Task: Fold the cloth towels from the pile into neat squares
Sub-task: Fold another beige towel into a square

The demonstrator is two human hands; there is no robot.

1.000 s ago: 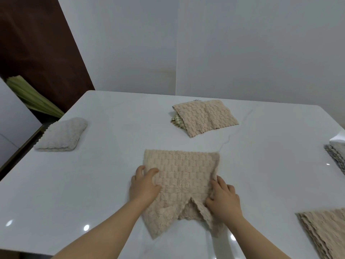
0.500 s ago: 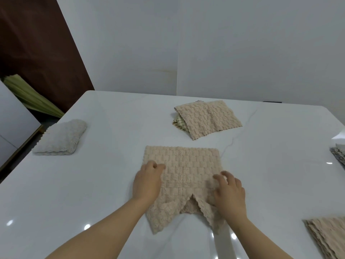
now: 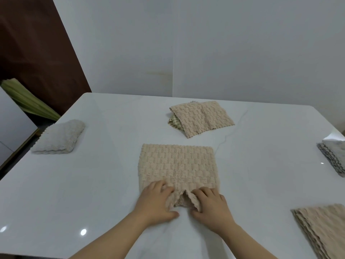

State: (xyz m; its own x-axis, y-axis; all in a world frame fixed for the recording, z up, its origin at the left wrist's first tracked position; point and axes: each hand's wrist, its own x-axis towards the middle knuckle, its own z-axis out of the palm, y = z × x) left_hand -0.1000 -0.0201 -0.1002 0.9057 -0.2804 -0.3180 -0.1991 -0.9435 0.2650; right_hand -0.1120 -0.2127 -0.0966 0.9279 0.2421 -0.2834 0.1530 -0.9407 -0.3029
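The beige towel (image 3: 177,165) lies in the middle of the glossy white, faintly veined table (image 3: 93,184), a plush waffle-weave cloth folded to a rough square with scalloped edges. Its two near flaps part in a small gap. The left hand (image 3: 156,200) grips the near left flap, fingers curled on top and thumb low by the edge. The right hand (image 3: 211,204) pinches the near right flap the same way. Both forearms reach in from the near edge, knuckles up.

Further back a folded beige towel (image 3: 201,118) rests on a green checked cloth (image 3: 172,121). A thick, fluffy pale grey folded towel (image 3: 59,136) sits well apart at the left. At the right lie a layered pile of beige towels (image 3: 324,227) and a grey stack (image 3: 334,157)
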